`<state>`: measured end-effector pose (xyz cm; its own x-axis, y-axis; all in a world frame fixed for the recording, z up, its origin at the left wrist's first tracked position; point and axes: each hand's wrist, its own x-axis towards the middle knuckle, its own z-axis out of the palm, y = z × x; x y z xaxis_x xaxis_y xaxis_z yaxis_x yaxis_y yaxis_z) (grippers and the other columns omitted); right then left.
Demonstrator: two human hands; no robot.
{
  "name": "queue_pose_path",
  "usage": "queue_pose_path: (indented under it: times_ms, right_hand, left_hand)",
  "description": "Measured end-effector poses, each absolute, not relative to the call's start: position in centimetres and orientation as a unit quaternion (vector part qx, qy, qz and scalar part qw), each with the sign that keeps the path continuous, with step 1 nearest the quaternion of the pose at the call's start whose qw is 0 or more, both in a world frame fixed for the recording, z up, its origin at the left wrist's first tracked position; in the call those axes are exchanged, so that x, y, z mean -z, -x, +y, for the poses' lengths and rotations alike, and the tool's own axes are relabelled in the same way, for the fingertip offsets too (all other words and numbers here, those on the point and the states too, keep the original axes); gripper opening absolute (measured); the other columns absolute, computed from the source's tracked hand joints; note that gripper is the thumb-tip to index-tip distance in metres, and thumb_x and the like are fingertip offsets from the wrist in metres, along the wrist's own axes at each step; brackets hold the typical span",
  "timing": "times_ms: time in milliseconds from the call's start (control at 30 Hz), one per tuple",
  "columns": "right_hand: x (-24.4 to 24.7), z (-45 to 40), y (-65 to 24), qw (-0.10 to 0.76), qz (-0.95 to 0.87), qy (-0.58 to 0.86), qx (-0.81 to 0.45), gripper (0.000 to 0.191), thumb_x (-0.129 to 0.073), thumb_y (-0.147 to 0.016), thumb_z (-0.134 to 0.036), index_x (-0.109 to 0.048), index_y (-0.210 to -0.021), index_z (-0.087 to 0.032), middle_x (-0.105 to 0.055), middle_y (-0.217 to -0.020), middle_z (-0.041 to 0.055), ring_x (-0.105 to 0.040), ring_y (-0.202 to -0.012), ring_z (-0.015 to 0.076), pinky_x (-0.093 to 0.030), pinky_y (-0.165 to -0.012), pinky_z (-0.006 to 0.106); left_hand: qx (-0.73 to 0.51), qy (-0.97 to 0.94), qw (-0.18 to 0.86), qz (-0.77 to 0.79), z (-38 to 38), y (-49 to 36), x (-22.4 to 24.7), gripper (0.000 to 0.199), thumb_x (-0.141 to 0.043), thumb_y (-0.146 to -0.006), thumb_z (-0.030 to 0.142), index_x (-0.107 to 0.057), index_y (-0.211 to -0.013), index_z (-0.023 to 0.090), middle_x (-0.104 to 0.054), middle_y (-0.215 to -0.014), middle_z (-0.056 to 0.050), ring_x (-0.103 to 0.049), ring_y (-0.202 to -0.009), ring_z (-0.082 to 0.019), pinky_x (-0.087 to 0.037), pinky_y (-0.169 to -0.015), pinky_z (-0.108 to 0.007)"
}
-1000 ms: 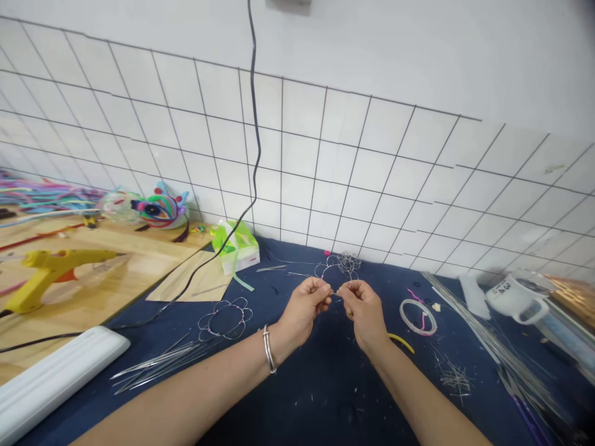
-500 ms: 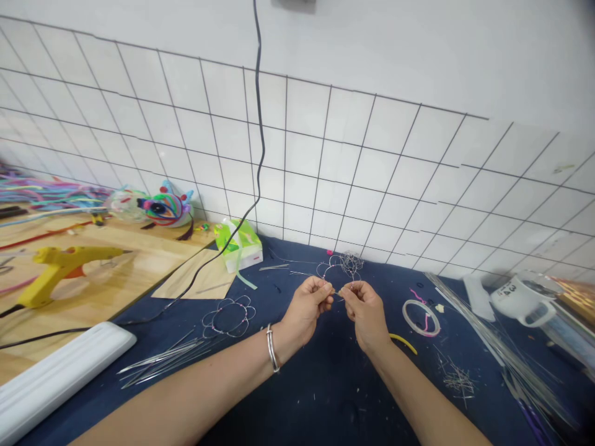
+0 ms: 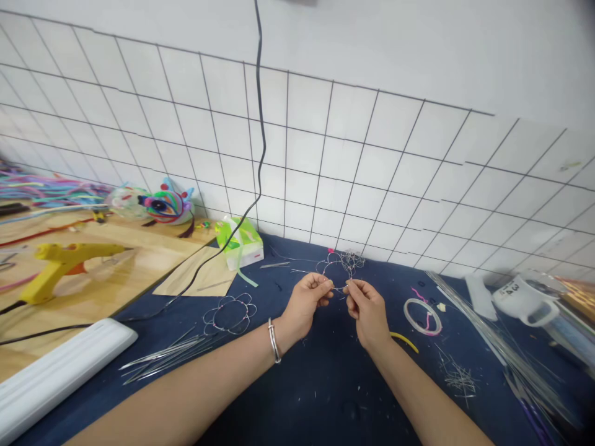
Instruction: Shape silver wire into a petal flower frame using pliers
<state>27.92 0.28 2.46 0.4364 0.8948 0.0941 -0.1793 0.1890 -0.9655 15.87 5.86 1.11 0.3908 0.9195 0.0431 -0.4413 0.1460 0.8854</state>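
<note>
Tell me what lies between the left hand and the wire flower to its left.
Only blue cloth shows between the left hand and the wire flower, in the head view.

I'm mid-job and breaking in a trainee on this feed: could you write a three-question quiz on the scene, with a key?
1. True or false: the silver bracelet is on the left arm.
2. Which lies closest to the right forearm? A: white mug. B: yellow strip. C: glue gun.
3. Fill in: the left hand and right hand both pinch thin ____.

Key: 1 true; 2 B; 3 wire.
</note>
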Motion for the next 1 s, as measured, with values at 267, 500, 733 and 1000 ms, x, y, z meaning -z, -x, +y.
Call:
queue_pose_path:
  times_ms: [267,500,733,1000]
  right_hand:
    - [-1.59,0.68,-28.3,0.678,-0.359,0.517,-0.381,0.028,-0.064,-0.069,-0.041,-0.056,-0.081,-0.017,-0.056,-0.07,0.0005,-0.037,-0.045,0.005,-0.02,-0.036,0.018]
    - [-1.4,0.73,-28.33,0.67,-0.369,0.529,-0.367,0.028,-0.063,-0.069,-0.042,-0.056,-0.08,-0.018,-0.056,-0.067,-0.0007,-0.037,-0.044,0.0053,-0.021,-0.036,0.019]
    - [-1.41,0.58,-28.24,0.655,-0.387,0.546,-0.351,0.024,-0.063,-0.07,-0.041,-0.058,-0.076,-0.018,-0.051,-0.058,-0.0036,-0.036,-0.044,0.0058,-0.023,-0.039,0.019]
    - [-1.9,0.47,-28.61,0.657,-0.395,0.55,-0.331,0.025,-0.063,-0.069,-0.041,-0.06,-0.078,-0.018,-0.047,-0.055,-0.0047,-0.035,-0.045,0.0064,-0.024,-0.04,0.02]
  left_hand:
    - [-0.479,-0.473,0.682,0.287,5.89,-16.04,-0.42,0.022,-0.066,-0.07,0.034,-0.056,-0.078,0.016,-0.058,-0.07,0.0,-0.054,-0.06,-0.009,-0.038,-0.052,-0.019]
    - [-0.492,-0.461,0.677,0.296,5.87,-16.18,-0.18,0.025,-0.06,-0.073,0.04,-0.058,-0.079,0.016,-0.061,-0.076,-0.003,-0.056,-0.061,-0.01,-0.039,-0.052,-0.02]
    - [-0.517,-0.454,0.666,0.288,6.33,-15.89,-0.64,0.025,-0.061,-0.073,0.039,-0.06,-0.081,0.016,-0.061,-0.077,-0.003,-0.055,-0.065,-0.011,-0.04,-0.058,-0.021]
    - [-0.516,-0.454,0.667,0.287,6.44,-15.71,-0.74,0.025,-0.061,-0.072,0.04,-0.062,-0.081,0.016,-0.059,-0.068,-0.002,-0.052,-0.058,-0.01,-0.038,-0.054,-0.022]
